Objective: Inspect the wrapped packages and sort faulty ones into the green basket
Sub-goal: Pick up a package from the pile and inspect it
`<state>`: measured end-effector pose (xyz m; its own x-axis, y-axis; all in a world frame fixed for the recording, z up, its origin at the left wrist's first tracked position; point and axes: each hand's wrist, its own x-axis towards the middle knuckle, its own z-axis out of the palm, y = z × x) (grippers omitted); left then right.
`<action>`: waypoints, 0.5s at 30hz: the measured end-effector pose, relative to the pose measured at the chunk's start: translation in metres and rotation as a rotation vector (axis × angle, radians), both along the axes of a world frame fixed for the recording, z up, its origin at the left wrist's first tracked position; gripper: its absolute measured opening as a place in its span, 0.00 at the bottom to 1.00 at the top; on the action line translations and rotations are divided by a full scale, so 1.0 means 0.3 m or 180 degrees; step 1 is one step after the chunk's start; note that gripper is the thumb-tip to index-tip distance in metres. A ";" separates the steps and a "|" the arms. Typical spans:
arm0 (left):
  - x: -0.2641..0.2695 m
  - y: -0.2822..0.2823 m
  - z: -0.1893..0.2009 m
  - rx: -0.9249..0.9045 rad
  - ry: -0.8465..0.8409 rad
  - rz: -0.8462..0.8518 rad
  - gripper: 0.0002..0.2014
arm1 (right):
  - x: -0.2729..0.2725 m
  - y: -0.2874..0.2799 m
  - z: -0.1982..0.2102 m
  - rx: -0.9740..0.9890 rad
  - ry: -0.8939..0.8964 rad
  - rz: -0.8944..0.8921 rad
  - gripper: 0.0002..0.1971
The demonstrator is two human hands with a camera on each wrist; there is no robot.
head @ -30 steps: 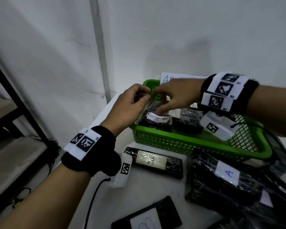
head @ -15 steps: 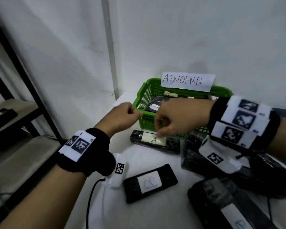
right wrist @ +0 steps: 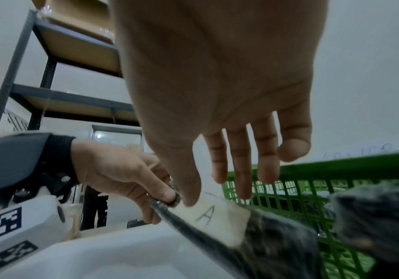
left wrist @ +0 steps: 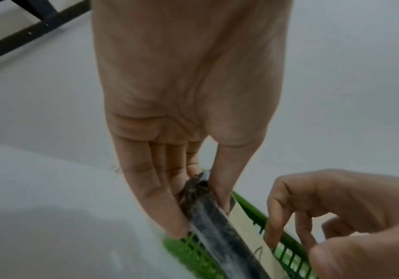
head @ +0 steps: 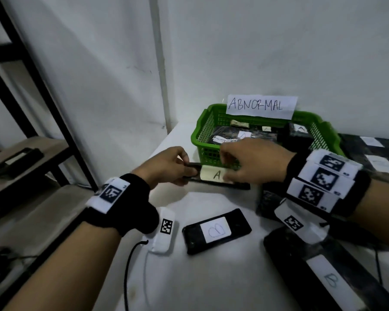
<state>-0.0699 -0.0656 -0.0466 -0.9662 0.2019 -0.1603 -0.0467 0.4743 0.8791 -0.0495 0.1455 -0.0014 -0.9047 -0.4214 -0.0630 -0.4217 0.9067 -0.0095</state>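
Both hands hold the "A" package point(head: 213, 176) just beside the green basket point(head: 208, 131), left hand point(head: 166, 167) pinching its end, right hand point(head: 254, 163) curled on its label; lift it level to look.

Right end of the A-labelled package point(head: 213, 176) hidden under the right hand point(head: 254, 162). Contents of the wrapped packages in the green basket point(head: 199, 135) too dark to make out. Long B-labelled package point(head: 328, 279) cut off by the lower right edge. Left wrist view smeared with blur around the left hand point(left wrist: 184, 113) fingertips.
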 end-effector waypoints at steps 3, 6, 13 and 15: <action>0.051 -0.014 0.074 0.0543 0.0318 0.0010 0.12 | 0.062 0.055 0.051 -0.0473 0.0333 -0.0222 0.28; 0.093 0.031 0.156 0.0964 0.0677 -0.0201 0.11 | 0.148 0.144 0.130 -0.1049 0.0228 -0.0686 0.29; 0.128 0.335 0.257 0.1843 0.0974 -0.0862 0.08 | 0.360 0.382 0.201 -0.3489 0.0124 -0.1480 0.15; 0.136 0.426 0.266 0.2003 0.0912 -0.0996 0.10 | 0.406 0.430 0.195 -0.3875 0.0208 -0.1552 0.15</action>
